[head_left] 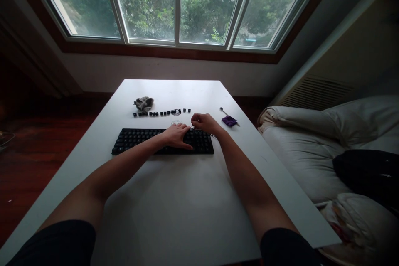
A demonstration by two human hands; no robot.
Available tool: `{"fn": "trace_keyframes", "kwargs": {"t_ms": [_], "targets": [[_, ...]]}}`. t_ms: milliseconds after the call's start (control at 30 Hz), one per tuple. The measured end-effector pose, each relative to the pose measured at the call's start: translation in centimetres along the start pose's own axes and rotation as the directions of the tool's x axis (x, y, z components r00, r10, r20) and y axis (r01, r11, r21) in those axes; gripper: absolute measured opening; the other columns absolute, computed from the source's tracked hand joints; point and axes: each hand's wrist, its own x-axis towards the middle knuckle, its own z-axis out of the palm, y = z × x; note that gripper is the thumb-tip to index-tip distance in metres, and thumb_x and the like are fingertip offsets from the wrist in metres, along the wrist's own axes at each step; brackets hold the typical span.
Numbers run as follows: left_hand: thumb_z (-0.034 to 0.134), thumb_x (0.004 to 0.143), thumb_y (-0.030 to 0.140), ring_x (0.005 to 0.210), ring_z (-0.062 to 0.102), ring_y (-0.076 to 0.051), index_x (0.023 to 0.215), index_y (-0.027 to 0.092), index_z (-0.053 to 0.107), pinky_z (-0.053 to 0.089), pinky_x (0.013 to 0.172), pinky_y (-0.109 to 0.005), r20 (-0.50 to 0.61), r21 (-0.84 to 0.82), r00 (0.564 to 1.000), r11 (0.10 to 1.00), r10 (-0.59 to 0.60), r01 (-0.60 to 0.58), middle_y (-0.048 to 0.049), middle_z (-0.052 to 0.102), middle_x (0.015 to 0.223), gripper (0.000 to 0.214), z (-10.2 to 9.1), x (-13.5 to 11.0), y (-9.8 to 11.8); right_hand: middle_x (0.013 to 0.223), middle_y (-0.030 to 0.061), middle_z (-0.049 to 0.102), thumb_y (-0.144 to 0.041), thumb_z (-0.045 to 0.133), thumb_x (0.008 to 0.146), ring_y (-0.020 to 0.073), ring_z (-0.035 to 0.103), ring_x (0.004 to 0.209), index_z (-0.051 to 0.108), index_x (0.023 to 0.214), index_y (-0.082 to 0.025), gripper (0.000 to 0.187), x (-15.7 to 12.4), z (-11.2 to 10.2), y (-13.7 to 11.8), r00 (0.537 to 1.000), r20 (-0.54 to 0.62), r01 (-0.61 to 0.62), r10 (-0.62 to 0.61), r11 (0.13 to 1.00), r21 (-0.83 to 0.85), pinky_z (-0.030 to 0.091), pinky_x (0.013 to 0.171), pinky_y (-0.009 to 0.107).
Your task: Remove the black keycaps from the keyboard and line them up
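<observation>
Keyboard point(140, 136), long, black, rectangular and plastic, lay with its long axis running left to right across the white, flat worktop point(168, 203), crosswise to the 2 bare forearms I watched from afar. Both hands were at its right half. My left hand point(176, 135) was nearer its middle, palm down on the keys, fingers spread and thumb pointing right. My right hand point(204, 122) stood further right at the far edge, fingers curled in with the tips together; I could not tell whether they pinched anything or touched the keys. Beyond the keyboard I saw 1 broken row of small black blocky pieces point(155, 114), parallel to it, and a crumpled grey cloth point(144, 103). Off to the right, well apart, lay a small purple fabric pouch point(230, 121).
</observation>
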Motion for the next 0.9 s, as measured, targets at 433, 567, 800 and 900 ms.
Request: {"fn": "trace_keyframes", "kwargs": {"t_ms": [433, 567, 800, 900], "targets": [[0.069, 0.069, 0.082, 0.117, 0.06, -0.034, 0.137, 0.02, 0.059, 0.042, 0.101, -0.04, -0.001, 0.022, 0.999, 0.999, -0.041, 0.041, -0.0158, 0.065, 0.128, 0.093, 0.1, 2.7, -3.2, 0.079, -0.001, 0.075, -0.033, 0.066, 0.088, 0.0164, 0.069, 0.074, 0.072, 0.1, -0.024, 0.016, 0.7, 0.5, 1.8, 0.99, -0.138, 0.03, -0.03, 1.0, -0.002, 0.051, 0.074, 0.028], [0.07, 0.07, 0.08, 0.118, 0.059, -0.034, 0.142, 0.019, 0.056, 0.044, 0.1, -0.039, -0.004, -0.008, 0.999, 0.999, -0.041, 0.041, -0.0162, 0.063, 0.13, 0.095, 0.4, 3.0, -4.1, 0.079, -0.0008, 0.075, -0.034, 0.065, 0.087, 0.0162, 0.07, 0.074, 0.072, 0.103, -0.024, 0.02, 0.9, 0.7, 2.8, 0.989, -0.148, 0.022, -0.011, 0.997, 0.074, 0.053, 0.074, 0.028], [0.055, 0.096, 0.046, 0.109, 0.066, -0.024, 0.124, 0.023, 0.068, 0.049, 0.094, -0.033, -0.046, -0.173, 0.994, 0.981, -0.101, 0.092, -0.0073, 0.073, 0.117, 0.039, 0.6, 5.1, -5.0, 0.081, 0.0006, 0.075, -0.04, 0.071, 0.082, 0.0176, 0.073, 0.08, 0.072, 0.1, -0.022, 0.025, 1.0, 0.9, 3.9, 0.988, -0.124, -0.046, 0.089, 0.947, 0.317, 0.058, 0.076, 0.03], [0.059, 0.093, 0.035, 0.099, 0.068, -0.021, 0.117, 0.025, 0.072, 0.051, 0.088, -0.031, -0.062, -0.18, 0.991, 0.978, -0.117, 0.104, -0.0043, 0.075, 0.111, 0.029, 0.8, 6.3, -4.6, 0.083, 0.0021, 0.075, -0.041, 0.074, 0.08, 0.0187, 0.074, 0.082, 0.071, 0.097, -0.021, 0.027, 0.9, 0.8, 3.9, 0.985, -0.107, -0.076, 0.133, 0.902, 0.425, 0.06, 0.077, 0.031]]}}
